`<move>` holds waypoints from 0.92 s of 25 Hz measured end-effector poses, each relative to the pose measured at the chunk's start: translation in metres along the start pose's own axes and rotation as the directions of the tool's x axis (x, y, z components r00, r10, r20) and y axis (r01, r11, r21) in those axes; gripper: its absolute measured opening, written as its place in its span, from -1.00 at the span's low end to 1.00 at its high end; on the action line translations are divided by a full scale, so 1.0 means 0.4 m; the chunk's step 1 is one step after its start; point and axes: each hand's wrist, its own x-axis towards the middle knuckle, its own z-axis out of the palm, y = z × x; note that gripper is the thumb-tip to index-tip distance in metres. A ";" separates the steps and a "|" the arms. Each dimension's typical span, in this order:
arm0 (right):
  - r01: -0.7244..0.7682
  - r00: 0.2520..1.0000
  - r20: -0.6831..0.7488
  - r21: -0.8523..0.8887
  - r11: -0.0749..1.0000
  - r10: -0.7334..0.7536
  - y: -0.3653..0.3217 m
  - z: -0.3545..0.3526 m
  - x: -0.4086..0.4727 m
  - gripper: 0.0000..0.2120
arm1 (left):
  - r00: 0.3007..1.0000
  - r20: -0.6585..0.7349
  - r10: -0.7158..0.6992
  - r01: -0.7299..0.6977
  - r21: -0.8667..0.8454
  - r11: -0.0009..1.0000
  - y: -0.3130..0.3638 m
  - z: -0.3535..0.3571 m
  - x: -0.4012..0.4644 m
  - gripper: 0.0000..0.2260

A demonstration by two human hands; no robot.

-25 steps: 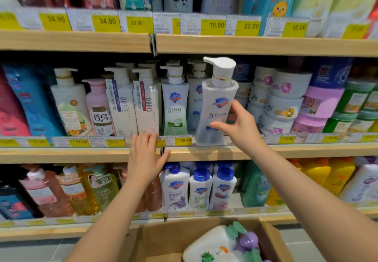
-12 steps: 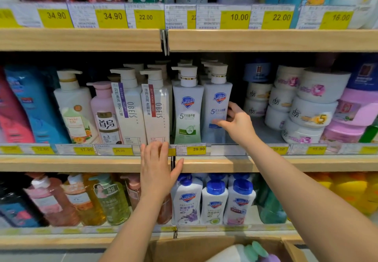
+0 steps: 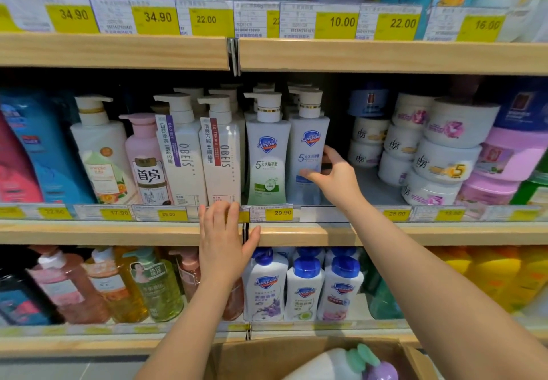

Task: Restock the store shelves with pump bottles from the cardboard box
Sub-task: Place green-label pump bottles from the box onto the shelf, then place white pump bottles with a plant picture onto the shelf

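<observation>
Pump bottles were seen in a row on the middle wooden shelf [image 3: 118, 233], and the description is given from left to right. At the far left a white pump bottle with a flower label [image 3: 99, 154] was standing, then a pink pump bottle [image 3: 145, 157], then two tall white rectangular pump bottles [image 3: 201, 154].

Below these, the left hand [image 3: 224, 243] was laid flat on the front edge of the shelf, fingers spread, nothing held in it; part of a yellow price tag [image 3: 278, 213] strip was covered by it.

Next, a white pump bottle with a green label [image 3: 267, 154] was standing upright, touching or almost touching the white pump bottle with a blue label [image 3: 308, 154]. This blue-label bottle was placed upright at the front of the shelf. The right hand [image 3: 333, 176] was curved around its lower right side, thumb on the front; it could not be told whether the fingers were pressing or already loosened.

To the right, white round cream jars [image 3: 444, 145] were stacked near the wrist.

At the bottom, the brown cardboard box [image 3: 267, 359] was seen with at least one white bottle with a green and purple top [image 3: 350, 363] inside.

It was judged that the tall narrow bottle could be tipped if the hand were pulled away sideways, and the stacked jars could be knocked by the wrist.
</observation>
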 end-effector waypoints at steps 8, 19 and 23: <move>-0.050 0.996 0.065 -0.195 0.980 0.064 -0.052 -0.098 -0.120 -0.32 | 0.992 0.123 -0.037 0.057 -0.164 0.985 0.039 -0.059 -0.034 -0.47; -0.086 0.976 0.136 -0.474 0.876 0.170 0.269 -0.201 -0.626 -0.44 | 0.748 0.505 0.430 -0.056 -0.597 0.800 0.193 0.037 -0.465 -0.47; -0.206 0.932 0.168 -0.483 0.851 0.321 0.402 -0.197 -0.767 -0.43 | 0.620 0.632 0.465 0.037 -0.615 0.788 0.208 0.127 -0.599 -0.48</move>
